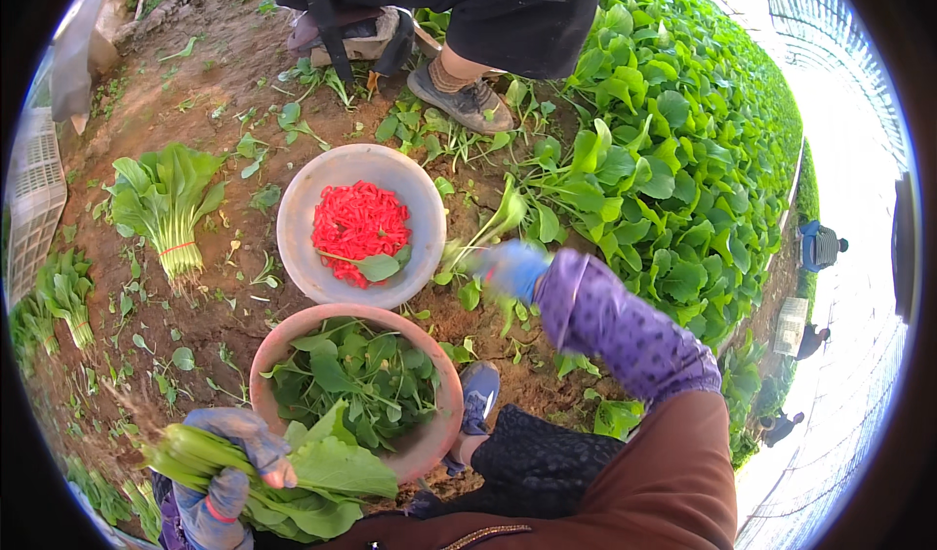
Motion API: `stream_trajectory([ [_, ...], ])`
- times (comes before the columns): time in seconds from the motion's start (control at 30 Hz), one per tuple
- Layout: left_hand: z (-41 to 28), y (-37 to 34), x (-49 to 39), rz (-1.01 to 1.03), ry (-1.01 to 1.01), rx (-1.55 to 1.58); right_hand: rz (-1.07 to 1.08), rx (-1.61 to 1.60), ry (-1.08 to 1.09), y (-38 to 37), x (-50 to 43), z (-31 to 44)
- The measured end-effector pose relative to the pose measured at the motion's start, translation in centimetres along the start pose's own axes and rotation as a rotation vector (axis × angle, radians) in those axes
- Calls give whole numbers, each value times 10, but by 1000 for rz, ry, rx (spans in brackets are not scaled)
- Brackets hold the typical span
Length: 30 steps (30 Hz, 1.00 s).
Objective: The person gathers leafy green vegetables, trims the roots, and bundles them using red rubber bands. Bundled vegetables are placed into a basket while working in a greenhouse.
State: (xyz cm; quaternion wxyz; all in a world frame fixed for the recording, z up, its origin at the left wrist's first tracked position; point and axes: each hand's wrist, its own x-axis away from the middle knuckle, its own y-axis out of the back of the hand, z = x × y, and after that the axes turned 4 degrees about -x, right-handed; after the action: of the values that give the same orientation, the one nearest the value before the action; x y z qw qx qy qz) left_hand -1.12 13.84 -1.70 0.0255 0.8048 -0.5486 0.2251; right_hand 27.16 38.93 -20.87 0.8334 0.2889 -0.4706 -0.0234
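Note:
My left hand, in a soiled blue-grey glove with a bare fingertip, grips a bunch of leafy greens at the stems. Its roots point up and left. A red band loops around a finger of that glove. My right hand, in a blue glove, is blurred by motion beside a pale basin. Pale-stemmed greens lie at its fingertips; whether it holds them is unclear. Red bands and a loose leaf lie in the pale basin. Cut leaves fill a reddish basin close to me.
A tied bunch lies on the soil at left, with more bunches near a plastic crate. Dense greens grow at right. Another person's shoe is beyond the basins. Several people, one in stripes, are far right.

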Motion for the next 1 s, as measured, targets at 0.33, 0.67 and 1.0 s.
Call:
stream_trajectory([
  [0.33,6,9,17,8,-66,-114,-237,-32,-108,-62,19,17],
  [0.67,11,-16,8,-53,-129,-168,-581,-150,-211,-112,-46,-63],
  [1.0,20,-25,-9,-100,-57,-174,-1092,-1748,-8,-152,-45,-113],
])
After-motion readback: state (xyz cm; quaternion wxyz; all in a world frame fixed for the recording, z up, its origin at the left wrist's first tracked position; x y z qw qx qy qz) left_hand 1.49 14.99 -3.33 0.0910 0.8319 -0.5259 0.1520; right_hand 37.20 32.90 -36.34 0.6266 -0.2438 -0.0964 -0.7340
